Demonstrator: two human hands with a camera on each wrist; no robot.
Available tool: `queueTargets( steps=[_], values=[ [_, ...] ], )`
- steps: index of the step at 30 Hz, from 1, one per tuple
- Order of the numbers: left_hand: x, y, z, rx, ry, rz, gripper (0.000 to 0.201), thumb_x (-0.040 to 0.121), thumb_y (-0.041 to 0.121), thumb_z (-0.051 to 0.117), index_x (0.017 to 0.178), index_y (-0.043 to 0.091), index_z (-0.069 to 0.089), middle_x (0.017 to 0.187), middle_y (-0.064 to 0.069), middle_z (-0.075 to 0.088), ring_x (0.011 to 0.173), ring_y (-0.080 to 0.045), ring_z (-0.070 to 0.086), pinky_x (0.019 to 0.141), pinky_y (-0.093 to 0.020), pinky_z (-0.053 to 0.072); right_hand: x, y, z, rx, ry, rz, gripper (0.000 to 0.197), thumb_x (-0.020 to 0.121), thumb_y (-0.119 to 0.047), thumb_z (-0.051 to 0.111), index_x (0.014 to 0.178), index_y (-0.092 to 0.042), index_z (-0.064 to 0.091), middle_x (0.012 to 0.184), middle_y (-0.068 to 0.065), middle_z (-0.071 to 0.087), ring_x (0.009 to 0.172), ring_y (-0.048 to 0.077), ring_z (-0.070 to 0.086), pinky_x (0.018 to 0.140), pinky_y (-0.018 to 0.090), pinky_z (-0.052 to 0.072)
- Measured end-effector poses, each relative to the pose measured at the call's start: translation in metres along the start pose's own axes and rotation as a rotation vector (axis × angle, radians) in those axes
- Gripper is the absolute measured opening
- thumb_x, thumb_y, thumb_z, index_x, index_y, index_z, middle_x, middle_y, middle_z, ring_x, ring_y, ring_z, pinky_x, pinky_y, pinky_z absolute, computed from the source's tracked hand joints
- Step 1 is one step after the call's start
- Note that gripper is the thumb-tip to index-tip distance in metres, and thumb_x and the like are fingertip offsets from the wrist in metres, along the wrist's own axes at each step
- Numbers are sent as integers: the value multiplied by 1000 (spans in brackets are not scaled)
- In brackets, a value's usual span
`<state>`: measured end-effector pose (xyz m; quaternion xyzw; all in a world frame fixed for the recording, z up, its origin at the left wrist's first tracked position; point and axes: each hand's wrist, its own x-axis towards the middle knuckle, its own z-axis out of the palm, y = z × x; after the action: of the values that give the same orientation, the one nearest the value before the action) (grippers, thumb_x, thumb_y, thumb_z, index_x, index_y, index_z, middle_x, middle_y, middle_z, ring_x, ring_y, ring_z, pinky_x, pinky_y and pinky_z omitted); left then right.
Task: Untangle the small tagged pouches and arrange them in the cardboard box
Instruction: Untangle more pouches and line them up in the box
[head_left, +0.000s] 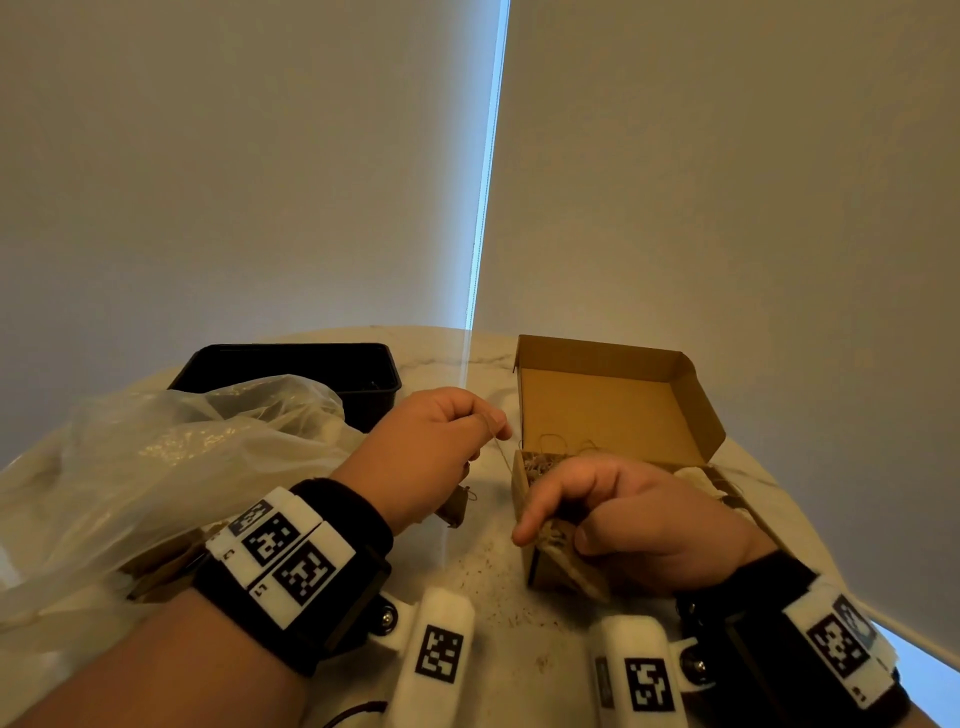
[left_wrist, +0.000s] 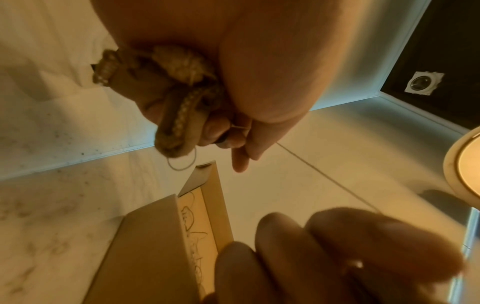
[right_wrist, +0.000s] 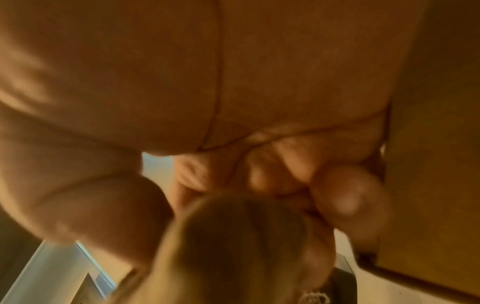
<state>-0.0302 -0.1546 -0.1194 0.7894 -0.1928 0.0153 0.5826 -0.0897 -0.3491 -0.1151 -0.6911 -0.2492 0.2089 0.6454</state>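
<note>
While your left hand (head_left: 434, 452) pinches a thin string (head_left: 503, 457) beside the cardboard box (head_left: 613, 415), your right hand (head_left: 639, 525) grips a pouch (head_left: 558, 545) at the box's near corner, string stretched between both grips.

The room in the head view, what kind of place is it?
Probably a home or small office, not a workshop. A round marble-look table stands against pale roller blinds, daylight showing between them, and holds a cardboard box, a black tray and a plastic bag.
</note>
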Motion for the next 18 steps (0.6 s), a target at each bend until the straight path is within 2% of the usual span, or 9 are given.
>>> queueTargets(
  steps=[4, 7, 9, 11, 13, 16, 18],
  values=[
    [-1, 1, 0, -15, -15, -15, 25, 98, 33, 55, 84, 25, 74, 62, 4, 50, 47, -7, 45, 54, -27, 47, 2, 4, -4, 150, -35, -98, 33, 72, -3, 56, 93, -16, 77, 86, 14, 64, 71, 19, 65, 68, 29, 58],
    [-2, 2, -1, -25, -51, -26, 21, 96, 27, 57, 85, 22, 73, 63, 3, 51, 46, -5, 46, 50, -24, 46, 2, 9, -9, 297, -8, -246, 29, 78, -3, 70, 105, -10, 73, 91, 15, 66, 78, 22, 68, 71, 33, 58],
    [-4, 4, 0, -26, -83, -22, 20, 95, 18, 54, 86, 20, 72, 60, 4, 51, 42, -3, 45, 44, -20, 44, 3, 9, -10, 406, 59, -341, 33, 75, -7, 77, 108, -10, 73, 89, 13, 66, 79, 24, 67, 68, 35, 58],
    [-6, 6, 1, -46, -115, -28, 24, 94, 7, 49, 85, 16, 70, 56, 5, 50, 39, -4, 44, 38, -18, 40, 4, 7, -9, 464, 174, -414, 42, 64, -11, 85, 104, -13, 74, 83, 10, 65, 73, 23, 65, 61, 35, 55],
    [-7, 7, 1, -73, -151, -44, 27, 91, 1, 47, 82, 14, 68, 54, 3, 49, 41, -8, 44, 37, -19, 37, 5, 5, -9, 474, 288, -462, 51, 55, -14, 89, 104, -15, 75, 79, 9, 63, 69, 23, 62, 57, 34, 52],
    [-7, 5, 2, -53, -191, -43, 28, 88, -1, 49, 79, 17, 68, 56, -2, 50, 49, -18, 44, 42, -22, 37, 9, 4, -12, 501, 392, -480, 61, 49, -16, 92, 108, -17, 74, 80, 9, 62, 68, 23, 61, 56, 34, 52],
    [-7, 5, 2, -27, -205, -45, 26, 89, 0, 49, 82, 17, 67, 57, -4, 51, 46, -18, 45, 40, -22, 38, 10, 4, -12, 508, 417, -488, 62, 50, -17, 92, 109, -17, 74, 80, 8, 63, 68, 23, 61, 56, 33, 52]
  ],
)
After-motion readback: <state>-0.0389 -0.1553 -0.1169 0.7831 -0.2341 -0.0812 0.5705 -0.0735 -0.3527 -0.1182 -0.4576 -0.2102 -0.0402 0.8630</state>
